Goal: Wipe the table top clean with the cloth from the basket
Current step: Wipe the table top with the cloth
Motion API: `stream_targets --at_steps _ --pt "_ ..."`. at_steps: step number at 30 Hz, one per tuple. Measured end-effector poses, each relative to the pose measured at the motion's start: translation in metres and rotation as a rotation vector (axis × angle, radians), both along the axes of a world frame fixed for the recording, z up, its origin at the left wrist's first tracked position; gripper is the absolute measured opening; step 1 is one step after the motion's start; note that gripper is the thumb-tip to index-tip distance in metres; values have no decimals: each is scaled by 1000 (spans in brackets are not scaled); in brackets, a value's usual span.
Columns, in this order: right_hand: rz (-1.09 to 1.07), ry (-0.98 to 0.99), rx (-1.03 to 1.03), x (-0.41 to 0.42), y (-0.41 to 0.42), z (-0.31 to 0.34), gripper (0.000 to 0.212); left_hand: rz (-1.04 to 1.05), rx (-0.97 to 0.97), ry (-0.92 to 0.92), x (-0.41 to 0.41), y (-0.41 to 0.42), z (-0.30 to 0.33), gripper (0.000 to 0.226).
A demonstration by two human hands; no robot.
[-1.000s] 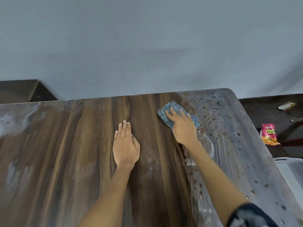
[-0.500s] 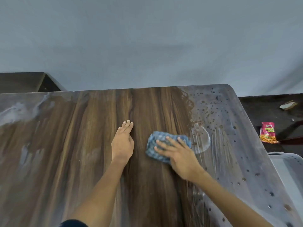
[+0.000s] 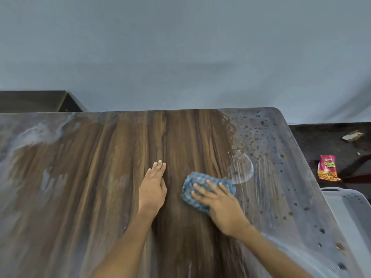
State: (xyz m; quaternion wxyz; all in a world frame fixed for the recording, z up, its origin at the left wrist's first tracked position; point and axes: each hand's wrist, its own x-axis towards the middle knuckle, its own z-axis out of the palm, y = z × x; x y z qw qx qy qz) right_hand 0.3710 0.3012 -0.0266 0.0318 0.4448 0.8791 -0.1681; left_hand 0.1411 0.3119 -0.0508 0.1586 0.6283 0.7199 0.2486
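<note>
Wiping step: right hand (image 3: 222, 207), fingers flat, presses cloth (image 3: 192, 189) on tabletop (image 3: 80, 177); left hand (image 3: 152, 189) rests flat; spotted right side likely next.

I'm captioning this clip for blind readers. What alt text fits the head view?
A person's right hand presses a blue cloth flat on a wooden table top, left hand resting flat beside it. The table's right side is still filmy and speckled; a snack packet lies on the floor beyond.

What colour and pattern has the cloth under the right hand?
The crumpled checked cloth is blue with a small darker check, seen best in the head view.
</note>
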Motion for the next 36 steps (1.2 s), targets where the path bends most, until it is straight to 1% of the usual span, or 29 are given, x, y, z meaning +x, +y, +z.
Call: stream_targets --at_steps 4,7,9,11,13,15,17,20,23,25,27,29,32,34,36 --pt "-305 -16 45 12 71 9 55 53 -28 11 7 -13 1 43" --pt "-362 18 40 -11 86 14 57 54 -32 41 10 -23 2 42" --pt "-309 52 62 -27 66 10 61 54 -31 43 11 -25 3 42" --pt "-156 73 89 -34 29 2 63 47 -35 41 12 -26 4 42" --pt "21 102 48 -26 -12 -9 62 43 -40 42 11 -29 4 42" --pt "107 136 -25 2 -38 -14 60 42 -47 45 10 -33 3 43" --pt "88 135 -42 34 -38 -13 58 39 -53 53 10 -38 3 43" --pt "-92 66 -12 51 -4 -5 56 52 -60 58 12 -44 4 43" --pt "-297 44 46 19 25 1 54 68 -70 71 14 -52 5 43" --pt "-347 57 66 -12 27 1 58 69 -73 76 15 -57 5 44" --pt "-296 81 66 -37 13 -1 63 68 -71 78 15 -62 5 44" --pt "-166 99 45 -47 -14 -5 65 61 -80 80 16 -67 4 45" --pt "32 138 -2 -28 -63 -13 61 59 -97 83 16 -73 2 46" --pt "58 153 -50 3 -82 -15 58 56 -93 87 15 -78 1 45" --pt "-11 146 -57 29 -71 -10 56 46 -90 84 15 -85 2 45"
